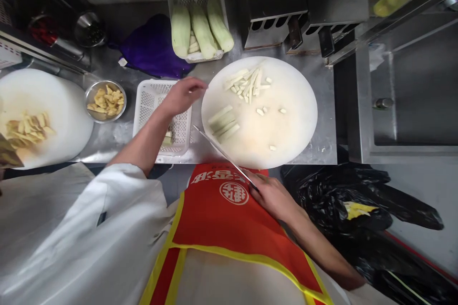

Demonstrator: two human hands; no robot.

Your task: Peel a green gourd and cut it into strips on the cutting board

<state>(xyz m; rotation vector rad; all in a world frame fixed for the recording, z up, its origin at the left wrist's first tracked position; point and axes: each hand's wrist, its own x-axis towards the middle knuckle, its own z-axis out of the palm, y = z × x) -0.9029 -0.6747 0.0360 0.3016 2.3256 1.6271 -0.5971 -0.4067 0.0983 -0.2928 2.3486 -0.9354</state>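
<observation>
My right hand (274, 195) grips the dark handle of a kitchen knife (223, 153). Its blade points up and left, past the near left edge of the round white cutting board (293, 128). My left hand (184, 95) hovers between a white plastic basket (139, 119) and the board, fingers loosely bent and nothing visible in them. Thick pale green vegetable sticks (223, 124) lie side by side on the board's left. Behind them is a pile of thinner cut strips (250, 81), with several small loose pieces (282, 110) around. A few pieces show inside the basket.
Peeled long green vegetables (205, 28) fill a second basket at the back, beside a purple bag (150, 50). Knives stand in metal holders (275, 33). A steel bowl (106, 101) holds yellowish pieces, and another board (67, 119) is left. A sink (418, 86) lies right.
</observation>
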